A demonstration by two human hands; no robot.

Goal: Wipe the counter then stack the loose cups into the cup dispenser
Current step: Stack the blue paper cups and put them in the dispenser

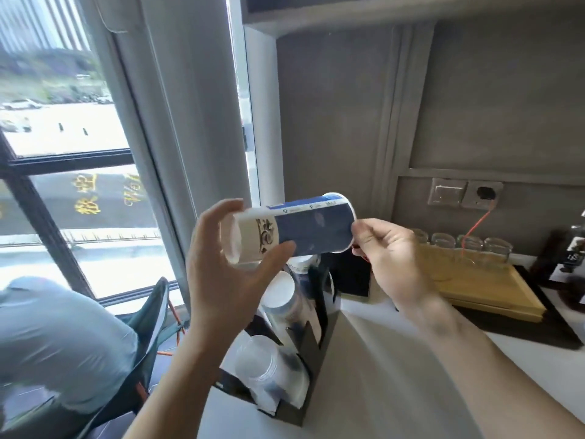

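- Nearest to us, two bare forearms rise from the bottom edge over the pale counter (pixel 364 369).
- The left hand (pixel 228 267) is cupped loosely around the pale end of a stack of paper cups (pixel 297 226); thumb below, fingers curled above, not fully closed on it.
- The right hand (pixel 386 248) pinches the rim at the blue end of the stack between thumb and fingertips.
- The stack lies roughly on its side in the air, between the two hands, above the cup dispenser (pixel 313 337).
- The dispenser is a black rack at the counter's left edge, beside the window (pixel 79 153). It already carries white cups tilted in its upper slot and clear plastic cups (pixel 262 365) lower down.
- To the right, well apart from the hands, a wooden tray (pixel 487 289) sits on a dark mat against the wall, with a row of glasses (pixel 468 248) along its far side.
- Wall sockets (pixel 465 193) are above the tray.
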